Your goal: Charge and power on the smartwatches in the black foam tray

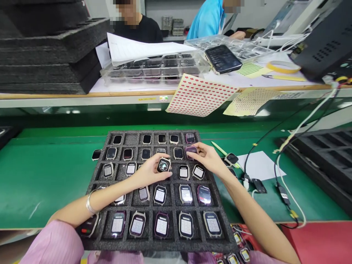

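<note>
A black foam tray [220, 220] with a grid of pockets lies in front of me, and several smartwatch bodies stand in its pockets. My left hand [150, 172] is closed round a beige watch body [164, 165] with a lit screen, held just above the tray's middle. My right hand [209, 157] reaches to the tray's right side, its fingertips pinching a purple watch body [191, 149] in a pocket of the second row. Another purple watch body [190, 138] sits in the pocket behind it.
A loose watch body [231, 158], a green pen [218, 147] and charging cables [283, 194] lie on the green mat to the right. Sticker sheets [199, 95] hang off the raised shelf, which holds clear trays [162, 68] and a phone [223, 58]. Two people sit across.
</note>
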Demonstrator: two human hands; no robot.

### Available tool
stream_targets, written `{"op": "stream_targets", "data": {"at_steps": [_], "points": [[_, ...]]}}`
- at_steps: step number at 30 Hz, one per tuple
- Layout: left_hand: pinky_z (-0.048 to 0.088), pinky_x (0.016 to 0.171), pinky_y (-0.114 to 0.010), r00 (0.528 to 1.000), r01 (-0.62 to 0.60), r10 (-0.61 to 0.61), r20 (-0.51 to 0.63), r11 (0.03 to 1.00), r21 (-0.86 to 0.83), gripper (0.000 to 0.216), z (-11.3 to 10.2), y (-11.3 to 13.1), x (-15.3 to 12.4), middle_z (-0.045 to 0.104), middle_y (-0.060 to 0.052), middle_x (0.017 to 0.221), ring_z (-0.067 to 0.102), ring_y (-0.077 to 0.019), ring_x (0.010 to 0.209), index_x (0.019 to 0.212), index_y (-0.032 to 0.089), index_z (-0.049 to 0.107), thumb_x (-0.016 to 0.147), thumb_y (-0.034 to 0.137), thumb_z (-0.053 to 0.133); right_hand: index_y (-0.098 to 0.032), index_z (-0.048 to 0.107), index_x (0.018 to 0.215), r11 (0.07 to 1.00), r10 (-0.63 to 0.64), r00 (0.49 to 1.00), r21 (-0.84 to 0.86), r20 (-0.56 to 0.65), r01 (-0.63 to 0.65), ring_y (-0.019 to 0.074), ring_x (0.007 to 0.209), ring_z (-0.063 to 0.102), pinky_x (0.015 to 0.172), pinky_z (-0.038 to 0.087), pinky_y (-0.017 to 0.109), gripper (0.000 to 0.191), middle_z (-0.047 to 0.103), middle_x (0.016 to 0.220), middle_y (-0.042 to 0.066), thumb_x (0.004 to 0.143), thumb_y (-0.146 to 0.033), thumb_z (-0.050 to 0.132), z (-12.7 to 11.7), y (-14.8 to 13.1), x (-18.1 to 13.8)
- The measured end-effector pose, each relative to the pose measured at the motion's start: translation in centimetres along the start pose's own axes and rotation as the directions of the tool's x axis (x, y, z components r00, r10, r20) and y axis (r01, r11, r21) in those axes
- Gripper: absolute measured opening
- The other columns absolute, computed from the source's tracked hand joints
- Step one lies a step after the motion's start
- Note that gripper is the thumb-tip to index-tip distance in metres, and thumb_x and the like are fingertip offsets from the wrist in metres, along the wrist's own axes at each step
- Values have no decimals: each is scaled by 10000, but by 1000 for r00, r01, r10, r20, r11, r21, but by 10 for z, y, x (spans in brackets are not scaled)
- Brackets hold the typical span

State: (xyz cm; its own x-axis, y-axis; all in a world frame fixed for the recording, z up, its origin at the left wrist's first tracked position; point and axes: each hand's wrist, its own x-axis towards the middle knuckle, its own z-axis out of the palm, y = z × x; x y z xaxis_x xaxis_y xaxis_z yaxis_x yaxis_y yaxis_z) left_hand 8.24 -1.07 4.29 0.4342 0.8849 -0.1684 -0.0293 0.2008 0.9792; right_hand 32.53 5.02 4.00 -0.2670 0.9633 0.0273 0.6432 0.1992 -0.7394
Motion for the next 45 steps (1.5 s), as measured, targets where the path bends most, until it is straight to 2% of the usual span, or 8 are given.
{"op": "stream_targets", "data": {"at_steps": [2, 4, 7, 12, 15, 22, 33, 45], "points": [[482, 761, -270, 1000, -13, 13, -22, 1000, 2, 468, -1, 3, 2, 600, -20, 938, 600, -141, 859, 1139, 181, 482, 724, 151, 695, -182, 566, 890, 928, -76, 996, 368, 53, 51, 217, 868, 672, 753, 531, 329, 215, 697, 920, 69, 838, -382, 624, -5, -13, -2], [483, 697, -250, 999, -16, 15, -37, 1000, -4, 456, -2, 6, 3, 595, -21, 933, 606, -138, 828, 1141, 181, 479, 734, 154, 682, -197, 546, 957, 743, -104, 992, 669, 76, 27, 219, 902, 680, 764, 541, 345, 207, 700, 985, 75, 840, -338, 643, -4, -26, -3], [486, 636, -239, 999, -14, 13, -50, 1000, -20, 443, -3, 6, 4, 594, -27, 935, 624, -144, 796, 1143, 181, 473, 747, 165, 670, -195, 553, 1096, 567, -34, 992, 820, 118, -79, 222, 815, 707, 691, 559, 336, 306, 717, 954, 88, 832, -299, 667, 3, -39, -2], [489, 605, -229, 998, -26, 23, -59, 999, -48, 431, -5, 3, 5, 599, -15, 905, 633, -134, 747, 1133, 179, 469, 753, 193, 671, -192, 544, 1227, 391, -25, 974, 899, 224, -197, 247, 986, 675, 946, 480, 463, 428, 687, 1109, 114, 828, -280, 673, 15, -40, -2], [475, 589, -220, 998, -36, 32, -61, 998, -56, 419, -6, 3, 6, 601, -6, 880, 626, -125, 728, 1117, 174, 468, 751, 187, 671, -203, 533, 1260, 384, -45, 967, 898, 250, -215, 246, 990, 673, 942, 483, 456, 469, 671, 1154, 112, 819, -263, 683, 17, -37, -5], [464, 630, -230, 998, -58, 55, -41, 996, -68, 416, -8, 5, 4, 586, -1, 888, 593, -115, 733, 1123, 181, 470, 752, 141, 654, -219, 649, 1093, 437, -119, 966, 886, 229, -156, 185, 830, 691, 681, 541, 270, 318, 716, 1016, 74, 784, -197, 718, 21, -33, -9], [436, 706, -252, 981, -154, 170, -92, 975, 161, 295, -11, 7, -4, 524, 14, 812, 503, -126, 744, 1053, 184, 521, 778, 137, 618, -239, 642, 1144, 319, -246, 929, 928, 276, -191, 235, 909, 697, 899, 499, 431, 361, 712, 1025, 77, 792, -244, 724, 22, -39, -17], [404, 712, -249, 984, -149, 173, -45, 932, 329, 312, -10, 8, -8, 547, -4, 897, 505, -137, 767, 1080, 188, 517, 778, 146, 580, -217, 666, 1105, 338, -172, 943, 916, 286, -216, 223, 819, 703, 820, 525, 402, 380, 727, 912, 73, 742, -280, 763, 24, -41, -19]]}}
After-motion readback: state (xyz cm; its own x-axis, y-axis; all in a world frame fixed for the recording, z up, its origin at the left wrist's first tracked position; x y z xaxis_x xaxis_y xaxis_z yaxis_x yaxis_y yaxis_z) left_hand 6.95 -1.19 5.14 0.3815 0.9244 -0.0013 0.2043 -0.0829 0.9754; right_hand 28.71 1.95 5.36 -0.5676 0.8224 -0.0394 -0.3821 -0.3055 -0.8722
